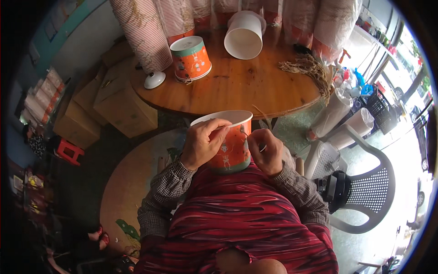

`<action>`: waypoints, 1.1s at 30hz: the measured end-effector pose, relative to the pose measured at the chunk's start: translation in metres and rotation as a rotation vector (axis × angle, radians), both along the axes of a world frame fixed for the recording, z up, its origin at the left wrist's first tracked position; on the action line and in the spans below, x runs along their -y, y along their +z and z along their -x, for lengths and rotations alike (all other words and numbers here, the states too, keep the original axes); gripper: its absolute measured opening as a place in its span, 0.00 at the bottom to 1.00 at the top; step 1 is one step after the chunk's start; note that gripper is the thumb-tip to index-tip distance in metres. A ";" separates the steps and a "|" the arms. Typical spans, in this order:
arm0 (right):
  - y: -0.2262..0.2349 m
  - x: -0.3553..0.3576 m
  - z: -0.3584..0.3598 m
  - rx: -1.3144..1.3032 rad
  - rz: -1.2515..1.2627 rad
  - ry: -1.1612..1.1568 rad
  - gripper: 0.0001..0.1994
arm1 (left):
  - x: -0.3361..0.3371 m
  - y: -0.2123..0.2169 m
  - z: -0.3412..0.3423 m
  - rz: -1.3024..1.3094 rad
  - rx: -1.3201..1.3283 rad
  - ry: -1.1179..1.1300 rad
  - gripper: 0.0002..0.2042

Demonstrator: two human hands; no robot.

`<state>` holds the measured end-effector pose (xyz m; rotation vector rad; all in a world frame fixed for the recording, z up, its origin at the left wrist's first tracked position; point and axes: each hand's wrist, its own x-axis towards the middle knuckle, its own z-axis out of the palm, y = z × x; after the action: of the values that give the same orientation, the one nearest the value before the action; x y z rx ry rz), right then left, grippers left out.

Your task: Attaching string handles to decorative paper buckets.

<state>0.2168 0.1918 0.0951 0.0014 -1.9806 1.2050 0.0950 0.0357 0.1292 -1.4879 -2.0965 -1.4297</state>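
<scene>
I hold an orange paper bucket (232,148) with a white inside and a green base against my chest. My left hand (202,141) grips its rim and side. My right hand (266,150) pinches a thin wire handle beside the bucket's right wall. Ahead, on the round wooden table (237,86), a second orange bucket (191,58) stands upside down, and a white bucket (244,35) lies tipped with its mouth toward me.
Tall stacks of paper cups (146,32) line the table's far edge. A bundle of thin handles (310,68) lies at the right of the table. Cardboard boxes (123,107) stand at the left, a white plastic chair (365,187) at the right.
</scene>
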 end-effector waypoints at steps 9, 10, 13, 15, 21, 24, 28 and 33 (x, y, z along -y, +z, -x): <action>-0.006 -0.010 -0.007 -0.144 -0.332 0.051 0.10 | -0.007 0.007 -0.021 -0.006 -0.147 0.037 0.05; -0.006 -0.011 -0.008 -0.162 -0.360 0.041 0.10 | -0.008 0.007 -0.022 -0.003 -0.160 0.038 0.05; -0.006 -0.013 -0.010 -0.175 -0.384 0.024 0.11 | -0.008 0.006 -0.021 0.000 -0.144 0.034 0.05; -0.007 -0.014 -0.011 -0.169 -0.380 0.021 0.11 | -0.008 0.006 -0.020 0.002 -0.139 0.032 0.05; -0.004 -0.013 -0.011 -0.160 -0.383 0.019 0.10 | -0.008 0.008 -0.021 0.004 -0.128 0.029 0.05; -0.004 -0.012 -0.010 -0.159 -0.377 0.032 0.09 | -0.008 0.009 -0.022 0.004 -0.135 0.024 0.05; -0.005 -0.012 -0.009 -0.137 -0.396 0.011 0.09 | -0.008 0.009 -0.023 0.011 -0.136 0.020 0.05; -0.003 -0.010 -0.006 -0.126 -0.402 -0.015 0.09 | -0.008 0.012 -0.025 0.023 -0.169 0.017 0.05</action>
<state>0.2228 0.2022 0.0916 0.2589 -2.0724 0.7607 0.1199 0.0435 0.1412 -1.5370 -2.0255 -1.2307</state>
